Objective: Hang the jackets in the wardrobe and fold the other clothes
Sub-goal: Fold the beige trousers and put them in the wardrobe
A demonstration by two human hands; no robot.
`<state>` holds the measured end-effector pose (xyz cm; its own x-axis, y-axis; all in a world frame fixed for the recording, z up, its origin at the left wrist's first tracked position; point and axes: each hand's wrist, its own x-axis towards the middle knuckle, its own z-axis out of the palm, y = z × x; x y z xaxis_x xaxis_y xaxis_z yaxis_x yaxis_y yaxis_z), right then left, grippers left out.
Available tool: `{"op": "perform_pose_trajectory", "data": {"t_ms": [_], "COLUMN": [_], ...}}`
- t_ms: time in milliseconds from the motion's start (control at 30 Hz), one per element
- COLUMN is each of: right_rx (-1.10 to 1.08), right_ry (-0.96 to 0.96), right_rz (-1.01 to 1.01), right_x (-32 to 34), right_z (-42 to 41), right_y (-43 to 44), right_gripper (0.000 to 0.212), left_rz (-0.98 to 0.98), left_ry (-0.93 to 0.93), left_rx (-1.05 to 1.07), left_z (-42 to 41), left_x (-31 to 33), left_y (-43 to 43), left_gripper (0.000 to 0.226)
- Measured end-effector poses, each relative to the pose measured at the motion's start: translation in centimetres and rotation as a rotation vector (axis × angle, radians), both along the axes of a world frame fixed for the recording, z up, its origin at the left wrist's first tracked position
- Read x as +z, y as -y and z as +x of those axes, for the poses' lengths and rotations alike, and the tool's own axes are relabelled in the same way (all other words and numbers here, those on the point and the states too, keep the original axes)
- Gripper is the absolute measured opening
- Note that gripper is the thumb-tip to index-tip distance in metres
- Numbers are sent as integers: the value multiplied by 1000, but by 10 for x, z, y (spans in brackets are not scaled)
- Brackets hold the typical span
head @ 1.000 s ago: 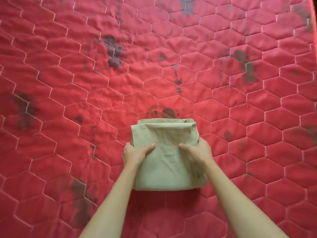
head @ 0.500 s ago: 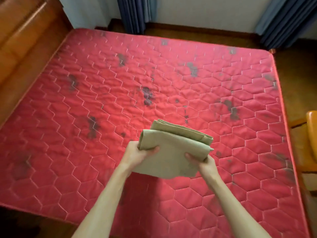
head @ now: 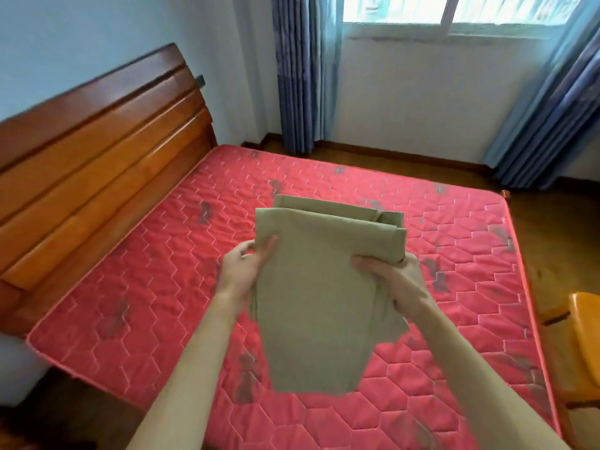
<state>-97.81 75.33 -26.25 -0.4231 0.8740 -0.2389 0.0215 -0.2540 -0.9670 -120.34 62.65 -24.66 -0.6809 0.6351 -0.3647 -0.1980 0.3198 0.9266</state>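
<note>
Both forearms enter from the lower edge and reach forward over the bed. We see the left hand [head: 242, 274] gripping the left edge of the folded cloth [head: 318, 303], thumb on top. The right hand [head: 396, 284] clasps the right edge, thumb laid across the upper face. The folded cloth, olive-beige and in several layers, is held in the air above the middle of the mattress [head: 156, 287], clear of it. Its far end is raised and its near end hangs down toward us.

The fingers of both hands lie beneath the layers and are hidden. We cannot tell what kind of garment this is. A small detail at its far right corner is too blurred to identify, and its lower edge is smeared.

The mattress is red, quilted in hexagons and marked with dark patches. A wooden headboard [head: 97, 141] runs along its left edge and is cut off by the frame. Beyond the far edge are a wooden floor [head: 558, 228], a blue curtain [head: 298, 76] and a window [head: 454, 11] cropped at the top. A second curtain [head: 552, 108] hangs at the far right corner. An orange chair [head: 584, 345] beside the right edge is only partly in view.
</note>
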Motion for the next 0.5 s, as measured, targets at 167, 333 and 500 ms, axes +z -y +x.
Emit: {"op": "perform_pose_trajectory", "data": {"t_ms": [167, 333, 500], "right_rx": [53, 58, 159], "right_ry": [-44, -129, -212], "right_rz": [-3, -77, -326], "right_x": [50, 75, 80], "right_z": [-8, -17, -7], "right_y": [19, 28, 24], "right_gripper": [21, 19, 21], "left_rz": [-107, 19, 548], "left_ry": [475, 1110, 1153], "left_rx": [307, 193, 290], "left_z": [38, 88, 105], "left_x": [-50, -96, -68], "left_y": [57, 64, 38], "left_gripper": [49, 57, 58]}}
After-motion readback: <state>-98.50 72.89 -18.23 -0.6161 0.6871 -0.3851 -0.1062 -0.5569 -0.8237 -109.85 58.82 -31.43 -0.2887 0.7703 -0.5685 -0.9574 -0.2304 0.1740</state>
